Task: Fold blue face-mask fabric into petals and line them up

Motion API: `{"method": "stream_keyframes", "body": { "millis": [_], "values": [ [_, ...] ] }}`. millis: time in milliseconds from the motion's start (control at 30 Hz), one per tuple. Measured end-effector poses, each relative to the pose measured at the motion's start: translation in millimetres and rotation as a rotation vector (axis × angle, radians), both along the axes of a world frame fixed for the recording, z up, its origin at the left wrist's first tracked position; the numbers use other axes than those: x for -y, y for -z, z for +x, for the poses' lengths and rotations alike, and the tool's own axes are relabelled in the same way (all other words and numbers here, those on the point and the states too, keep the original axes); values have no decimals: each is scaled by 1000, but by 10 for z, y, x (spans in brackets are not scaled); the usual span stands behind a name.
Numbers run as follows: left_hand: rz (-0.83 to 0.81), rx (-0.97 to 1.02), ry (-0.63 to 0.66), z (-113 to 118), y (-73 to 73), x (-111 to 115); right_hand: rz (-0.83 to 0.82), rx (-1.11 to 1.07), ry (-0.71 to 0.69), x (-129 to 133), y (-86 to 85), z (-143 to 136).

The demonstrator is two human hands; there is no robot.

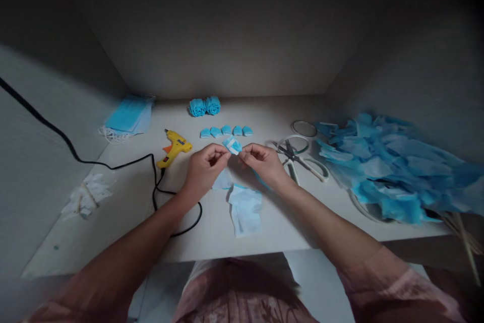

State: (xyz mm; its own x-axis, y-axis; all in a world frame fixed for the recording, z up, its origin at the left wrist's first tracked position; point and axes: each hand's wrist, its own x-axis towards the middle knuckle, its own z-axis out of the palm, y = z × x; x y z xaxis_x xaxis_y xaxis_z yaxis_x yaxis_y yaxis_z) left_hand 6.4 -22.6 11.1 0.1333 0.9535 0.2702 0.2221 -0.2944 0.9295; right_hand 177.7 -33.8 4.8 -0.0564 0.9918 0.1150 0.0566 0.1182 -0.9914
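Walled recess point(227, 36) acts as an open box; everything sits on its desk top point(283, 227).

Far left: white scrap heap point(99, 186), thin sticks in it. Black cable point(41, 120) runs across to the yellow glue gun point(176, 147), lying on its side. Behind: stack of blue masks point(129, 113), white ear loops out.

Centre: two blue rosettes point(204, 106) side by side at the back; five folded pieces point(226, 130) in a row nearer.

Left hand point(204, 166): thumb and index clamped on the left edge of the small folded blue piece point(232, 144). Piece is held just in front of the row. Pale blue sheet point(246, 212) lies below the hands. Right hand point(266, 162): fingertips clamped on the piece's right edge.

Then scissors point(304, 159), blades overlapping a ring point(304, 128)'s neighbouring hoop. Far right: blue scrap pile point(393, 162) over a curved pale rim point(362, 207); can't tell if that's a container.
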Motion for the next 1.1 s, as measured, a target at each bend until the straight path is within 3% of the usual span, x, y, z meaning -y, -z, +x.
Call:
{"method": "stream_keyframes", "body": {
  "millis": [133,467,767,1100],
  "values": [
    [71,-156,15,23,54,26,36,60,-25,33,-5,-24],
    [98,-304,-6,13,73,32,185,306,14,65,20,-21],
    [212,-393,-24,8,62,35,352,517,16,87,14,-5],
    [178,-400,-8,13,85,37,479,702,10,98,25,1]
  ]
}}
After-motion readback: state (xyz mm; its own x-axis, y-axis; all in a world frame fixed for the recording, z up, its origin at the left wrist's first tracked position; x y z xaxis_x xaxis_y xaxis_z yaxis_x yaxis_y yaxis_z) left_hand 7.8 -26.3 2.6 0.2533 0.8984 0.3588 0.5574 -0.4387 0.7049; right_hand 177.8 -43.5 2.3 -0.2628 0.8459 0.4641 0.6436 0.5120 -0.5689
